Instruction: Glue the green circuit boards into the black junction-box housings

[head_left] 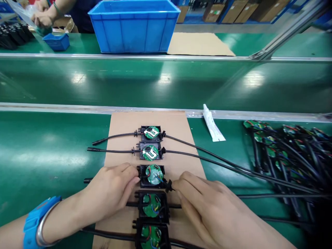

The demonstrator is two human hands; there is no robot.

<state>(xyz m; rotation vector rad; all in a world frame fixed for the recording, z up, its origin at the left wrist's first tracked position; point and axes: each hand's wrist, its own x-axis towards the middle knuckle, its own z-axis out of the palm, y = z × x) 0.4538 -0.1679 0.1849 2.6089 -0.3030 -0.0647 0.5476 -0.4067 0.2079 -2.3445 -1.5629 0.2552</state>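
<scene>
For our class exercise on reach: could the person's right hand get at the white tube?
Probably yes: the white tube lies beyond the right hand with only low-lying black cables between them, though the hand seems busy with one.

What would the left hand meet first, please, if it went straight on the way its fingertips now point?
Most likely the middle case: the left hand points right, at that case's left side. Its fingertips look very close or touching; depth is hard to judge.
</scene>
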